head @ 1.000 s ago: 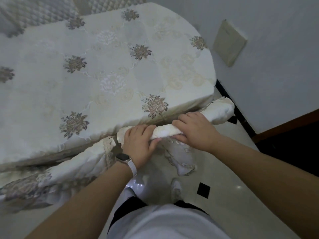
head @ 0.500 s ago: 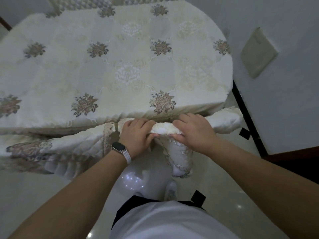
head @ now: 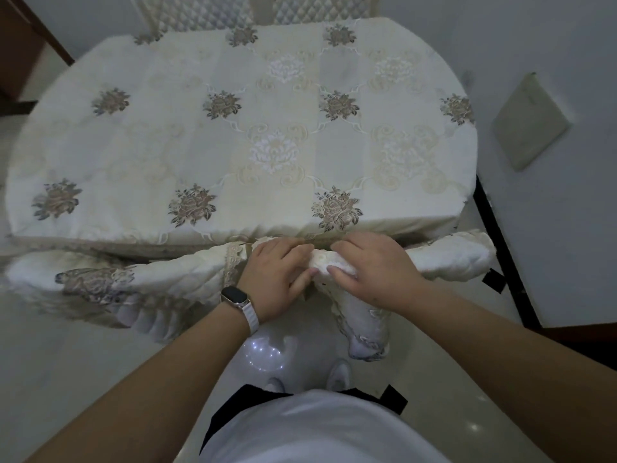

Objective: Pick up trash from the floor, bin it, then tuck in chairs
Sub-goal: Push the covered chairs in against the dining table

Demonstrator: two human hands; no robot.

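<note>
A chair with a cream quilted cover stands right in front of me, its backrest top (head: 447, 259) pressed close against the near edge of the table (head: 253, 135). My left hand (head: 273, 275), with a watch on the wrist, and my right hand (head: 370, 269) both grip the top of this chair back side by side. A second covered chair (head: 113, 279) sits to the left along the same table edge. The table carries a cream cloth with embroidered flowers. No trash shows on the floor.
A quilted chair back (head: 213, 11) rises beyond the table's far edge. The white wall (head: 551, 228) with a beige switch plate (head: 531, 121) stands close on the right. Glossy pale floor tiles (head: 66, 379) with black insets lie around my feet.
The chair back has slid in toward the table edge with both hands on it. My view has swung left and up, showing the whole tabletop.
</note>
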